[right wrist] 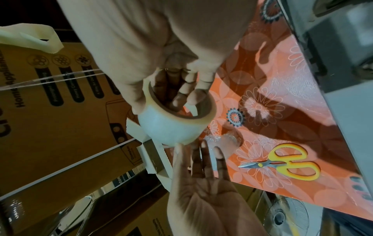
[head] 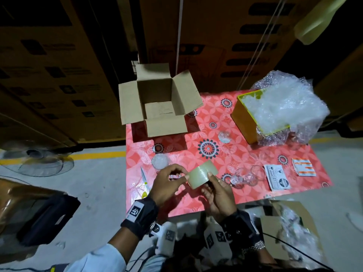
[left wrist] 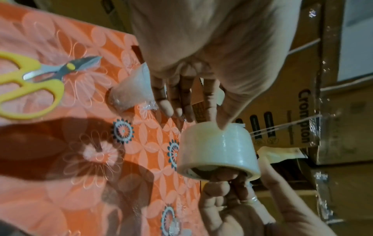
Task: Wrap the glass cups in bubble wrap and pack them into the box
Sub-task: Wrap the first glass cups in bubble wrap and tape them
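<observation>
Floral table [head: 255,154] carries two wrapped cups [head: 161,161], one box [head: 157,103], one scissors [head: 144,181].

The word "Crompton" is printed in dark letters, turned sideways, on a large brown cardboard carton [left wrist: 306,118] at three o'clock in the left wrist view. Another brown printed carton [right wrist: 40,89] at nine o'clock in the right wrist view reads "Home Applianc…", cut off.

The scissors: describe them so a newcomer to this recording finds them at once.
Start at the red floral tablecloth and go to its near-left edge, beside the left hand. The yellow-handled steel scissors lie flat there, the only tool among clear wrapped cups.
</observation>
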Tool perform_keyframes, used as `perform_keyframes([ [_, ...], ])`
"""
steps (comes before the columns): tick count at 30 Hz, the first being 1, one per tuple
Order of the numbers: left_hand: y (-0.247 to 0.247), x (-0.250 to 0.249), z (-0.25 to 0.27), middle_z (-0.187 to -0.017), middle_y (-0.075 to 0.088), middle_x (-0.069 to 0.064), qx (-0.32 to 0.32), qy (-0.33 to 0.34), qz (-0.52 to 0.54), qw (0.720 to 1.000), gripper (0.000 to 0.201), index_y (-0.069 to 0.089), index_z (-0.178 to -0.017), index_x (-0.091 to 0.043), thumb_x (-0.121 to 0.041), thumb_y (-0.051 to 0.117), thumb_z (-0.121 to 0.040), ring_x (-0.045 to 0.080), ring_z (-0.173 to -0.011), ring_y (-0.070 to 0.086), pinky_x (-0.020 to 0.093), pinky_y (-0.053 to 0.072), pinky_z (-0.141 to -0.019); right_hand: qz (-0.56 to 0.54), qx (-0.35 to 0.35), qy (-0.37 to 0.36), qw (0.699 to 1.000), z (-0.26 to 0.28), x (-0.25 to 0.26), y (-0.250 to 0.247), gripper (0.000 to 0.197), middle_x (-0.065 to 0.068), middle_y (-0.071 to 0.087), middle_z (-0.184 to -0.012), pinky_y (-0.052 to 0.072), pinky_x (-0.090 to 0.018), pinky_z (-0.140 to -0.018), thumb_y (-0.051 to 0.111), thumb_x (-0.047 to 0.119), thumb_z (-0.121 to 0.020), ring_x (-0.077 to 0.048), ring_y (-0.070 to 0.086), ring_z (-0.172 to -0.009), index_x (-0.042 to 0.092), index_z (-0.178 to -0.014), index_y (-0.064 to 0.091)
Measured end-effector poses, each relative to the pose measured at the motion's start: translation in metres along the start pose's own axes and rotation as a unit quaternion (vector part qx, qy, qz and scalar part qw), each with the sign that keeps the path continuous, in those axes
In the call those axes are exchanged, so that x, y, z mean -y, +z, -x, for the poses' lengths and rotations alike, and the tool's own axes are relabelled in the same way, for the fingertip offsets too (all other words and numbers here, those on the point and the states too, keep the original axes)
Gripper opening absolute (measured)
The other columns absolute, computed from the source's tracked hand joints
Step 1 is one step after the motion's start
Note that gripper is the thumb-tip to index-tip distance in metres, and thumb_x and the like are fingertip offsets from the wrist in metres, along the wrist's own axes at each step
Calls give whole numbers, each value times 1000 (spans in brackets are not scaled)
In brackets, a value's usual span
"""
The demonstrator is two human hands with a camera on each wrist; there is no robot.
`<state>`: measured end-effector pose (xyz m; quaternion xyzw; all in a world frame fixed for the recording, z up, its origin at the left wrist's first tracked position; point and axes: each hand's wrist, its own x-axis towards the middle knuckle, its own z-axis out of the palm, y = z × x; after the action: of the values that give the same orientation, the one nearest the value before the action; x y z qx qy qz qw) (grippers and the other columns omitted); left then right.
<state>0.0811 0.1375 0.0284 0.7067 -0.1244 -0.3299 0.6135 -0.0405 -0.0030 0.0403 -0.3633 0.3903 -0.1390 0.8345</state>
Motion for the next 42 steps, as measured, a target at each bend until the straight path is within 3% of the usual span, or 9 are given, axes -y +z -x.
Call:
perform_keyframes([
  [5, -1, -7, 6, -92, 76, -7, 46, 30, -50, 997, 13, 78, -94, -25, -37, 74, -95, 16, -91, 73, 34, 58, -85, 36, 36, 2, 999, 1, 0, 7, 13, -24, 70, -90, 50, -26, -55, 80, 20, -84, -19, 62, -62, 10, -92, 80],
  [8, -3, -10, 7, -85, 75, -8, 35, 50, -61, 996, 13, 79, -87, -22, -31, 74, -96, 11, -80, 73, 24, 52, -77, 60, 63, -1, 996, -1, 3, 11, 40, -40, 64, -117, 52, -32, -72, 84, 18, -78, -32, 56, -88, 3, -113, 75],
  [13, 2, -9, 8, -95, 79, 10, 13, 8, 60, 998, 10, 83, -98, -15, -21, 75, -94, 32, -88, 77, 48, 62, -84, 57, 80, 1, 995, -3, 5, 15, 49, -42, 61, -120, 44, -64, -99, 82, 10, -75, -45, 55, -101, 0, -122, 70],
  [16, 7, -8, 9, -97, 80, 10, -23, 4, 78, 997, 11, 84, -99, -15, -19, 75, -94, 34, -88, 77, 51, 62, -84, 117, 46, -22, 992, -4, 2, 18, 52, -34, 70, -108, 53, -52, -76, 89, 35, -74, -48, 63, -95, 6, -114, 74],
  [19, 13, -6, 10, -100, 80, 10, -40, -6, 97, 994, 13, 83, -103, -13, -18, 76, -94, 35, -90, 77, 58, 61, -85, 170, 34, -68, 982, -2, 7, 18, 21, -23, 76, -96, 54, -30, -58, 76, 20, -92, -38, 73, -82, 5, -106, 77],
  [24, 17, 1, 12, -104, 79, 9, -52, -10, 100, 994, 13, 83, -103, -13, -20, 76, -94, 33, -97, 76, 57, 59, -94, 177, 57, -77, 979, -2, 12, 17, 16, -20, 76, -89, 62, -42, -66, 64, 6, -98, -36, 73, -74, 2, -107, 76],
  [27, 18, 1, 11, -105, 79, 7, -49, -16, 93, 994, 12, 83, -103, -16, -21, 77, -93, 32, -99, 76, 56, 58, -96, 214, 44, -57, 974, -7, 7, 8, 17, -28, 64, -74, 45, -33, -51, 64, 16, -99, -25, 52, -53, 20, -108, 78],
  [31, 21, -1, 9, -98, 80, 5, -55, -38, 74, 995, 7, 84, -95, -18, -18, 77, -92, 30, -95, 77, 55, 58, -96, 208, 74, -31, 975, -4, 11, 6, 21, -29, 72, -86, 40, -28, -42, 54, 10, -103, -25, 59, -52, 13, -116, 71],
  [42, 30, -1, 6, -91, 80, 3, -74, -44, 46, 995, 18, 83, -91, -25, -32, 75, -77, 31, -93, 76, 58, 57, -94, 121, 48, -11, 991, -9, 1, 10, 30, -29, 74, -97, 62, -34, -75, 44, 0, -104, -31, 72, -79, 2, -124, 66],
])
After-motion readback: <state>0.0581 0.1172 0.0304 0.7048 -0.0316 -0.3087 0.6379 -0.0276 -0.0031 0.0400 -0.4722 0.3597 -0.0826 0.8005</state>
